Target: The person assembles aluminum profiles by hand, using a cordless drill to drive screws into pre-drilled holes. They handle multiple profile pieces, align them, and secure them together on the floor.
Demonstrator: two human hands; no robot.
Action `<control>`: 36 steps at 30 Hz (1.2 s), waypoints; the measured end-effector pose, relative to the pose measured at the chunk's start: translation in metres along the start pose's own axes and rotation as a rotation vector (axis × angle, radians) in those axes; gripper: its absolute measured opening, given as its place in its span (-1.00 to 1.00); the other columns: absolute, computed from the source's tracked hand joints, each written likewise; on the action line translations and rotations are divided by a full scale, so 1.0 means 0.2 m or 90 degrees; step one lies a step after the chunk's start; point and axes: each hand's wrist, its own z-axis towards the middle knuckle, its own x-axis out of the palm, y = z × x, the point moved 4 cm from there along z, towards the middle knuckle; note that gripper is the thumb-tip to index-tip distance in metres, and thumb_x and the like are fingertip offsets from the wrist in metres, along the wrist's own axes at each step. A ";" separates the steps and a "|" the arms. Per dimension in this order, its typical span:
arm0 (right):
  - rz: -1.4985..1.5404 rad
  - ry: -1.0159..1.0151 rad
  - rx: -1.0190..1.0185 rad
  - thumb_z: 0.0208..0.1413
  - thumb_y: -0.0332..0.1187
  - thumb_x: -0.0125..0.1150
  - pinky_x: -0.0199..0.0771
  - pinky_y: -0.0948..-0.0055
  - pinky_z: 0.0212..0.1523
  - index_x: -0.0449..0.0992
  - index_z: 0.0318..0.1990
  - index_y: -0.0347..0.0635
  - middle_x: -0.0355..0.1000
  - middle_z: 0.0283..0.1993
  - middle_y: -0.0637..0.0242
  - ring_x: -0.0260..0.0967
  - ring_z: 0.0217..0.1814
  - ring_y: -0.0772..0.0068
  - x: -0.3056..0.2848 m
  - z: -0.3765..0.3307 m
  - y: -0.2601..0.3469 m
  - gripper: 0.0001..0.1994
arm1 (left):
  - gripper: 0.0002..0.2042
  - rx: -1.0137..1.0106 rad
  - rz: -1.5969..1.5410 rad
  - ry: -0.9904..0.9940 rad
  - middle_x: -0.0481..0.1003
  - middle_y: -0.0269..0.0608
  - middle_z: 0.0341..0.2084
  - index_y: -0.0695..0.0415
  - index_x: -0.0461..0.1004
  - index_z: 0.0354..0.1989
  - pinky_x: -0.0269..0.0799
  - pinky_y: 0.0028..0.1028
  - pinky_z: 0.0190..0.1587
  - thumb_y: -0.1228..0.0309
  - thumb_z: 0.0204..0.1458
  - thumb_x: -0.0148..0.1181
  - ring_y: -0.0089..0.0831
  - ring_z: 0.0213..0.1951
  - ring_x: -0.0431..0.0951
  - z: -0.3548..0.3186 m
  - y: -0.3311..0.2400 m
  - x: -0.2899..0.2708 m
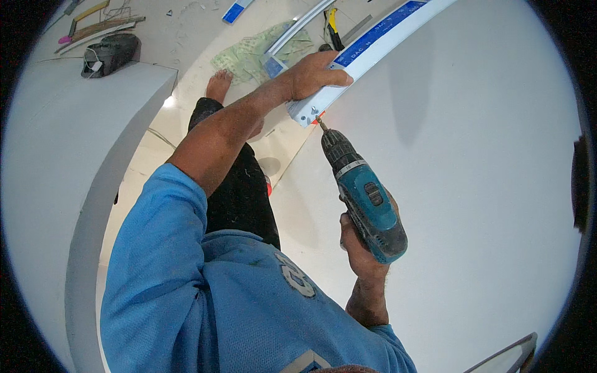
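My left hand (pixel 318 76) is closed round a long white profile (pixel 367 61) that has blue film along one face. The profile runs from its near cut end up to the top right. Small holes or screws show at that cut end. In my right hand (pixel 362 245) is a teal and black cordless drill (pixel 367 193), gripped by its handle. Its bit points up and left and meets the profile's end, or sits right beside it; I cannot tell which. A bit of red shows just behind the tip. The drill's body partly hides my right fingers.
A large white surface (pixel 472 174) fills the right side. At the left is a white ledge (pixel 81 155) with a dark bag (pixel 111 55) at its far end. On the floor lie a green patterned cloth (pixel 242 57), another profile (pixel 297 30), a yellow-black tool (pixel 333 28) and a saw (pixel 87 13).
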 end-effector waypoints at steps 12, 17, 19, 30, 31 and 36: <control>-0.055 -0.029 -0.018 0.08 -0.54 0.39 0.63 0.30 -0.06 0.43 0.29 -0.20 0.61 0.05 0.12 0.58 -0.08 0.41 0.02 0.07 0.04 -0.43 | -0.41 0.038 -0.006 0.000 0.60 0.04 -0.23 0.22 0.51 0.15 0.51 -0.23 -0.12 -0.01 0.11 0.29 -0.25 -0.25 0.62 -0.01 0.00 -0.01; -0.050 -0.032 -0.025 0.11 -0.54 0.38 0.67 0.33 -0.20 0.46 0.25 -0.15 0.66 -0.02 0.16 0.59 -0.19 0.47 0.02 0.08 0.03 -0.49 | -0.41 0.061 -0.011 -0.005 0.59 0.10 -0.25 0.24 0.53 0.09 0.48 -0.15 -0.13 -0.06 0.12 0.27 -0.18 -0.24 0.61 -0.01 0.00 -0.01; -0.054 -0.029 -0.014 0.12 -0.53 0.38 0.68 0.30 -0.17 0.46 0.24 -0.15 0.66 -0.02 0.16 0.60 -0.18 0.45 0.02 0.08 0.01 -0.50 | -0.39 0.032 0.003 -0.001 0.59 0.01 -0.21 0.22 0.49 0.19 0.52 -0.26 -0.12 0.01 0.09 0.31 -0.30 -0.22 0.61 -0.01 0.01 -0.02; -0.282 0.153 -0.148 0.09 -0.31 0.52 0.64 0.09 0.21 0.43 0.36 -0.10 0.60 0.17 0.06 0.64 0.14 0.19 -0.04 0.27 0.34 -0.35 | -0.32 0.045 0.040 -0.006 0.59 0.05 -0.14 0.26 0.45 0.27 0.54 -0.28 -0.09 0.03 0.06 0.32 -0.29 -0.20 0.63 0.00 0.00 -0.02; -0.284 0.168 -0.122 0.09 -0.29 0.53 0.65 0.08 0.20 0.43 0.36 -0.09 0.60 0.16 0.07 0.65 0.14 0.18 -0.05 0.29 0.35 -0.34 | -0.32 0.025 0.031 -0.006 0.59 0.06 -0.14 0.27 0.45 0.27 0.54 -0.27 -0.09 0.02 0.06 0.32 -0.29 -0.20 0.63 -0.01 0.00 -0.01; -0.356 0.202 -0.179 0.09 -0.29 0.53 0.65 0.04 0.19 0.41 0.39 -0.04 0.63 0.12 0.11 0.66 0.12 0.19 -0.06 0.34 0.39 -0.32 | -0.34 0.030 0.011 -0.005 0.59 0.10 -0.14 0.28 0.46 0.24 0.54 -0.24 -0.10 0.02 0.09 0.29 -0.26 -0.22 0.63 -0.02 -0.02 -0.02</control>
